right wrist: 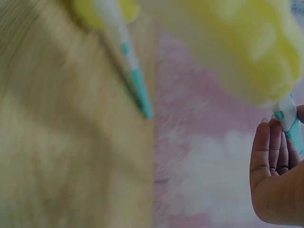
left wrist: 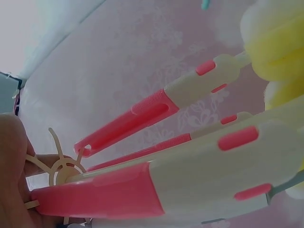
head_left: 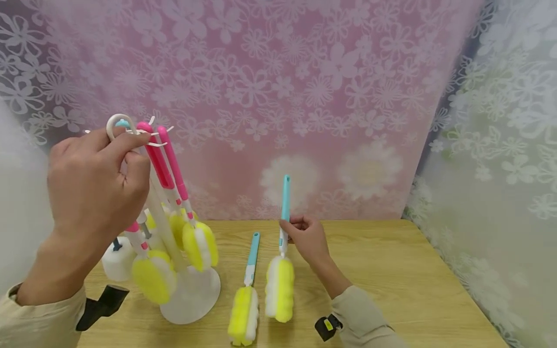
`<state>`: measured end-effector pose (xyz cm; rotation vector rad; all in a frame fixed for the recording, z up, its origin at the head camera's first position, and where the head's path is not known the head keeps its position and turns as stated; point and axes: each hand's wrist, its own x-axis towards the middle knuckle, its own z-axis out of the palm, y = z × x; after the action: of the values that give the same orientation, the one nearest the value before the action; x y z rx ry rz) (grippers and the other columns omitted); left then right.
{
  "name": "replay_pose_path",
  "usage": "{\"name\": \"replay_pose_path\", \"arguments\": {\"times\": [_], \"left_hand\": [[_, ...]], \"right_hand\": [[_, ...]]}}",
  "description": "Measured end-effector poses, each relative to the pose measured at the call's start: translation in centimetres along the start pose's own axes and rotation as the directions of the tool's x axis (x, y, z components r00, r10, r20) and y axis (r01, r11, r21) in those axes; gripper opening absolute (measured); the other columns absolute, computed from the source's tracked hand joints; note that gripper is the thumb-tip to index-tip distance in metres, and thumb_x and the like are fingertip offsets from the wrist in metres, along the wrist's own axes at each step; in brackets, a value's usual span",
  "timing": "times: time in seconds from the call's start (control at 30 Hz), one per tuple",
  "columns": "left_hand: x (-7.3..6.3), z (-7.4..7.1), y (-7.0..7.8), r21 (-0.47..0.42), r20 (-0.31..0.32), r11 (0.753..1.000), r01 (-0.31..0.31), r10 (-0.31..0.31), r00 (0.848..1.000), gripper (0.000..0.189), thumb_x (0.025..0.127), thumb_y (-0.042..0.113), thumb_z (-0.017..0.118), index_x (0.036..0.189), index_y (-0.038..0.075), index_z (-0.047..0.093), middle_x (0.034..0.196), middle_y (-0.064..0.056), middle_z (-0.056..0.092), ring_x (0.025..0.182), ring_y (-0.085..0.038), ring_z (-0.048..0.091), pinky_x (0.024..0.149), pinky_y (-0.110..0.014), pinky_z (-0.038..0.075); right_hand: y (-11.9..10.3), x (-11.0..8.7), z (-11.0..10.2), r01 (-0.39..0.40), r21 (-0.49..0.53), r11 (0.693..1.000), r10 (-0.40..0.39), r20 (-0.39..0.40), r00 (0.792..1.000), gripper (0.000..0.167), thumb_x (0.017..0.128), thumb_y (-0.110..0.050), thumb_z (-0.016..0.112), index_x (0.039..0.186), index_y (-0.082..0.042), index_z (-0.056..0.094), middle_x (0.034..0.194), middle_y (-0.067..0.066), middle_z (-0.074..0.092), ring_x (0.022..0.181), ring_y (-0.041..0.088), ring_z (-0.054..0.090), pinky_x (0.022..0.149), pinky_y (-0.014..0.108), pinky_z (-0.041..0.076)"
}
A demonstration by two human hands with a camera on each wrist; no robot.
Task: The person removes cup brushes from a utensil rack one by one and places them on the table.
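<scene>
My left hand (head_left: 93, 188) grips the ring (head_left: 114, 121) at the top of a white rotating-style rack, close to its hooks. From these hooks hang several sponge bottle brushes with pink handles (head_left: 174, 162) and yellow-and-white heads (head_left: 201, 245). In the left wrist view a pink handle (left wrist: 99, 192) passes right beside the fingers. With thumb and fingers, my right hand (head_left: 310, 239) pinches a blue-handled bottle brush (head_left: 285, 198), its sponge head (head_left: 280, 290) pointing down. In the right wrist view that yellow sponge (right wrist: 237, 52) looms close to the camera.
A second blue-handled brush (head_left: 244, 309) lies on the wooden table (head_left: 370, 280), left of the held one. The rack's round white base (head_left: 191, 302) stands on the table at left. Behind is a pink floral curtain (head_left: 278, 96); another pale one (head_left: 500, 193) hangs at right.
</scene>
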<state>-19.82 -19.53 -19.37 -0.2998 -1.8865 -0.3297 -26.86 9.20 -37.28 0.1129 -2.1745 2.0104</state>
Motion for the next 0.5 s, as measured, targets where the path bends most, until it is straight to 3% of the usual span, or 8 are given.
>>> {"name": "replay_pose_path", "arguments": {"times": [0.17, 0.33, 0.5], "left_hand": [[0.0, -0.1, -0.1, 0.008, 0.014, 1.0, 0.007, -0.007, 1.0, 0.046, 0.087, 0.021, 0.034, 0.104, 0.006, 0.074, 0.073, -0.024, 0.058, 0.067, -0.045, 0.049, 0.075, -0.055, 0.037], [0.1, 0.0, -0.2, 0.011, -0.012, 1.0, 0.01, -0.01, 1.0, 0.046, 0.086, 0.02, 0.034, 0.101, 0.006, 0.074, 0.074, -0.024, 0.059, 0.066, -0.045, 0.049, 0.073, -0.056, 0.036], [0.1, 0.0, 0.0, 0.022, 0.004, 1.0, -0.003, 0.003, 1.0, 0.046, 0.086, 0.021, 0.034, 0.104, 0.006, 0.074, 0.076, -0.025, 0.06, 0.067, -0.045, 0.049, 0.072, -0.056, 0.037]], "right_hand": [[3.8, 0.0, -0.5, -0.118, -0.06, 0.991, 0.117, -0.025, 0.993, 0.025, 0.086, -0.018, 0.071, 0.095, 0.003, 0.061, 0.08, 0.012, 0.062, 0.065, 0.021, 0.065, 0.062, 0.035, 0.057], [6.2, -0.4, -0.1, -0.18, -0.159, 0.971, 0.187, 0.034, 0.982, 0.028, 0.087, -0.022, 0.069, 0.095, 0.003, 0.059, 0.082, 0.012, 0.064, 0.065, 0.02, 0.066, 0.064, 0.04, 0.057], [7.5, -0.6, 0.6, -0.223, -0.258, 0.94, 0.254, 0.094, 0.963, 0.026, 0.086, -0.023, 0.069, 0.088, 0.0, 0.06, 0.073, 0.009, 0.062, 0.058, 0.017, 0.06, 0.056, 0.034, 0.055]]}}
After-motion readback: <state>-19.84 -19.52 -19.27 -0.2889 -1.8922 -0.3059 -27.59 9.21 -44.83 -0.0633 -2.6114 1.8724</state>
